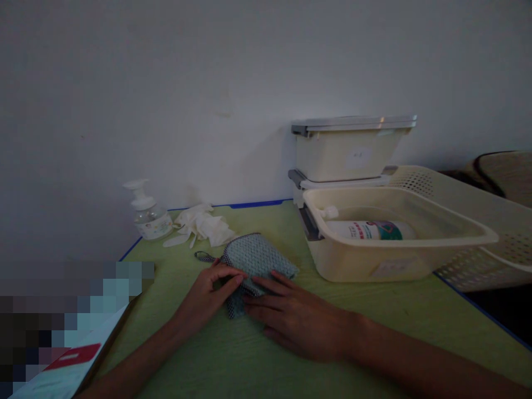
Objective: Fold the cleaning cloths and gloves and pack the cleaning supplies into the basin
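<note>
1. Location: the cloth, blue-grey with checked edging and a hanging loop, lies folded on the table, left of the open bin and apart from it.
2. Left hand: at the cloth's near left side; thumb and forefinger brought together on its edge, apparently pinching it.
3. Right hand: at the near right side; fingers extended and spread, laid on the cloth, not gripping.
4. Bearing: the bulk of the cloth lies beyond both hands, forward and right of the left fingertips, forward and left of the right palm. Neither hand is nearer; both touch it.
5. Axis: the upper layer slants from far left to near right. The right hand covers part of the near portion, so the full long axis cannot be confirmed.
6. Pump bottle: pale label, print too small to read. Crumpled white gloves, seemingly, lie beside it.
7. Bottle in the bin: lying on its side; red characters and a green panel, wording not legible.
8. Lidded box: white sticker, marking illegible. The open bin's front label likewise unreadable.
</note>
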